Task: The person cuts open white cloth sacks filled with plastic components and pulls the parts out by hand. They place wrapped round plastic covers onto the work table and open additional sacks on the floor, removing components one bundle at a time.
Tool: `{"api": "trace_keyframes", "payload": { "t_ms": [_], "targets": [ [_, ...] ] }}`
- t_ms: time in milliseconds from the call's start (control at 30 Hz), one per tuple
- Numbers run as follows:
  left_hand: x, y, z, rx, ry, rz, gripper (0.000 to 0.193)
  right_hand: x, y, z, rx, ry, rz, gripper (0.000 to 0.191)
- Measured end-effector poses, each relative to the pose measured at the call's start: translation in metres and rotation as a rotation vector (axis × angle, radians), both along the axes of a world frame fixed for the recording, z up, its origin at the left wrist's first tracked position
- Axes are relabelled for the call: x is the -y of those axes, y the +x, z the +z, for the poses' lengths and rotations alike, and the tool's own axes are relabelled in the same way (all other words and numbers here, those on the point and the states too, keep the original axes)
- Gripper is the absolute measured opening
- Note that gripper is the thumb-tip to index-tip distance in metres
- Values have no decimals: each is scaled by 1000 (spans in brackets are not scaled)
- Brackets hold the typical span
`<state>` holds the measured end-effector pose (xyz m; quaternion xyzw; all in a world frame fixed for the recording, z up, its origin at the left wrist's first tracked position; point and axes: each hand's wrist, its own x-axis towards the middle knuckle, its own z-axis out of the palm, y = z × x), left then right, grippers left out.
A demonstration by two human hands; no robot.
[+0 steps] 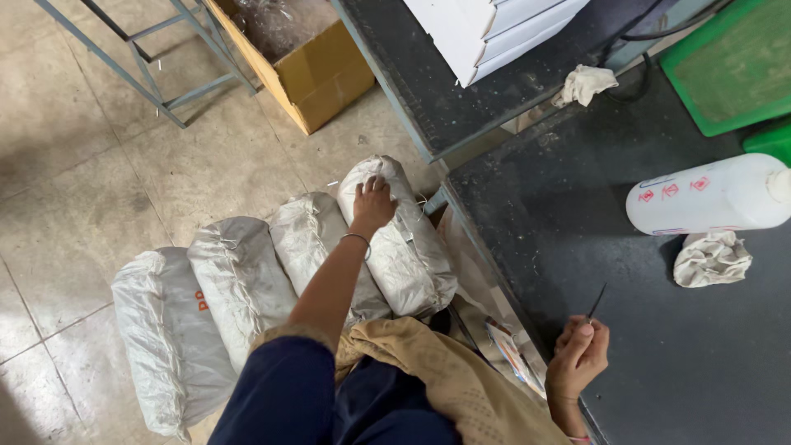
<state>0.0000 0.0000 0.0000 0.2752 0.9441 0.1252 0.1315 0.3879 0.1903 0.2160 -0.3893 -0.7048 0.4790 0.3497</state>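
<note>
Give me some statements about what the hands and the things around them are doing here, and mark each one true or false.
1. The left hand rests on a grey woven sack on the floor. True.
2. The right hand holds a thin dark pointed tool. True.
3. The white plastic bottle stands upright. False: it lies on its side on the dark table.
4. Only one sack is on the floor. False: four lie side by side.
5. A crumpled cloth lies beside the bottle. True.
</note>
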Motion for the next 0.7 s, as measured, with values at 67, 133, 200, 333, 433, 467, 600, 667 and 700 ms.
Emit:
{"api": "trace_keyframes", "payload": {
  "t_ms": [67,133,200,333,433,467,600,667,700],
  "targets": [
    [-4,6,11,-35,-58,-12,58,4,-2,2,-18,0,-4,36],
    [-7,4,19,-60,-97,-30,54,3,-4,5,-10,14,-18,34],
    [-4,-7,22,-74,-124,-64,51,5,-5,5,24,34,-52,33],
    [-16,-45,25,379,214,140,42,4,-6,8,55,105,-54,31],
    [13,-63,33,821,1024,546,43,9,-6,7,80,125,-60,31],
    [33,-67,36,728,1105,523,44,9,-5,7,61,100,-57,30],
    [128,-120,72,466,1999,568,31,7,-3,4,45,65,-42,30],
    [152,-127,81,312,1493,718,26,6,-3,4,55,77,-37,29],
    [157,-130,83,238,1238,772,28,7,-3,3,57,84,-38,29]
  ]
}}
